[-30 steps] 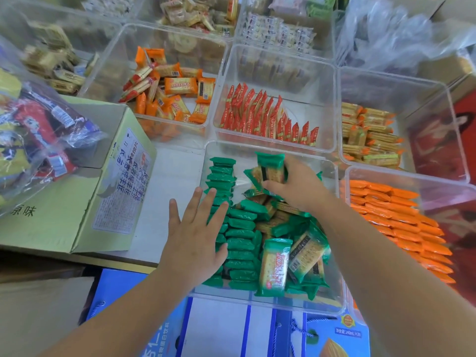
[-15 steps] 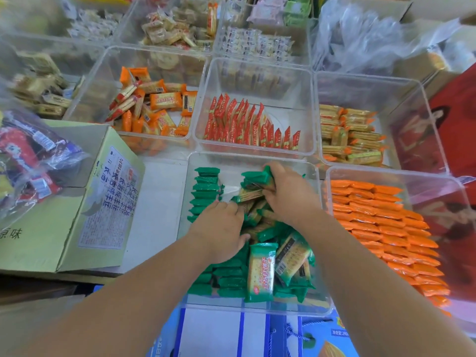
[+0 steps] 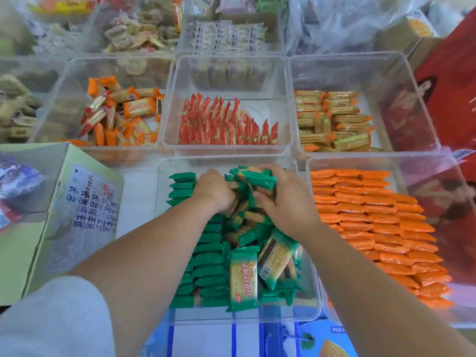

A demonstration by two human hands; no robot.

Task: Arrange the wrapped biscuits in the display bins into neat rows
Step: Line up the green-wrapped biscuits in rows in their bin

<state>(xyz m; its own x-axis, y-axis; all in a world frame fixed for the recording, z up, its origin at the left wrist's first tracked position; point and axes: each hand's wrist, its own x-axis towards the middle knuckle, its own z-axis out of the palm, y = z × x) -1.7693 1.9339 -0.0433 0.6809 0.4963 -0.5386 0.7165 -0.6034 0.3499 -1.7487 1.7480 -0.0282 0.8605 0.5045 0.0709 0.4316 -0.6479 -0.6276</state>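
Left hand forward (biscuits under fingers)

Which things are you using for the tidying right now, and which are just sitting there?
In the job: left hand and right hand, both gripping loose green biscuit packs; the neat green row; their clear bin; jumbled orange packs, probably waiting their turn.

Just lying about: cardboard box, crinkly plastic bag, red box, blue paper bag.
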